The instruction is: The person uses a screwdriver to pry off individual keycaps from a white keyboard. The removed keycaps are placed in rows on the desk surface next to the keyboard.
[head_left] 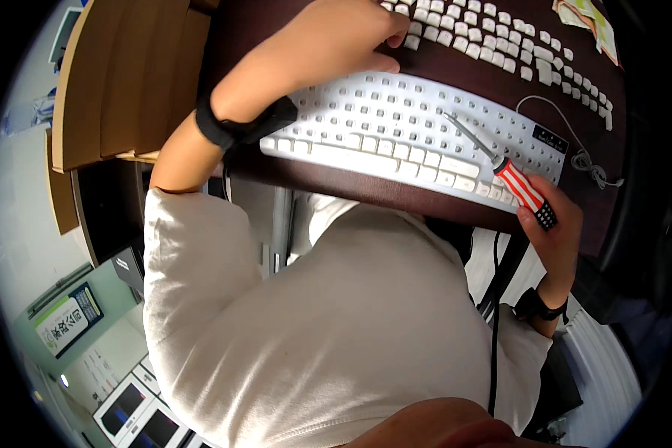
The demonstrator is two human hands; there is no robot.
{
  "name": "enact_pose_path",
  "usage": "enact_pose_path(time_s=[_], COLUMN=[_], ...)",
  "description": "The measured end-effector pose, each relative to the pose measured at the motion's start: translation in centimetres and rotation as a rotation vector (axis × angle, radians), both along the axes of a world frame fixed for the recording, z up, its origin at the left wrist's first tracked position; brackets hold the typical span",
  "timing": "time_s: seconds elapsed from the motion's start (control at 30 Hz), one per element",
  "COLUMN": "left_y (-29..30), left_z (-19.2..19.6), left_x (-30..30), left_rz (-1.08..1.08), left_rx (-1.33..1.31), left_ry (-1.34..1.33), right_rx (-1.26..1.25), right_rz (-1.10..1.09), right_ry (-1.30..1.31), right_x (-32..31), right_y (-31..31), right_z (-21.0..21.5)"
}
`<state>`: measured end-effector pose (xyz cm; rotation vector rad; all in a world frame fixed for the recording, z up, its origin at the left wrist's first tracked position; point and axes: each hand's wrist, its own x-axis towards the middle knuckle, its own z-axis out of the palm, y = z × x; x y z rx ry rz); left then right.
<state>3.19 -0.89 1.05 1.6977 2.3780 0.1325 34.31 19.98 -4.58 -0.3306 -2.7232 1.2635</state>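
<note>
A white keyboard [336,98] lies across the dark table in front of me. Keycaps cover its two lower rows, and bare switches show in the rows above. My right hand [556,216] is closed round the red-and-white striped handle of a screwdriver [523,187] at the keyboard's right end; its metal shaft points up-left over the bare switches. Beyond the keyboard's upper left edge is my left hand [362,45], beside loose white keycaps [459,30] laid out in rows. Its thumb and a bent finger stand apart, with nothing visible between them; its other fingers are hidden.
A thin coiled cable [593,168] lies right of the keyboard. Crumpled yellowish paper or wrapping [593,26] sits at the far right. Brown cardboard [119,82] stands left of the table. A black cable [495,321] hangs in front of my shirt.
</note>
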Motion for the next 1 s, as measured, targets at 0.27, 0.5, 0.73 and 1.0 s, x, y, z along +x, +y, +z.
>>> enact_pose_path(time_s=[0.27,0.5,0.73,1.0], left_y=[-9.3,-11.1,-11.3,-11.8], left_z=[-2.7,-4.3,-4.9,-6.4], left_x=[4.5,5.1,5.4,5.1], left_rz=[0.087,0.153,0.134,0.085], left_rx=[0.118,0.203,0.271,0.381], left_ry=[-0.336,-0.428,-0.410,-0.338], right_rx=[0.101,0.350,0.501,0.779], right_rz=[0.246,0.462,0.479,0.545], right_ry=[0.057,0.081,-0.149,-0.253], right_x=[-4.1,-7.1,-8.5,-10.3], right_y=[-2.5,-5.6,-7.9,-11.2], right_z=[4.1,6.8,10.1,13.2])
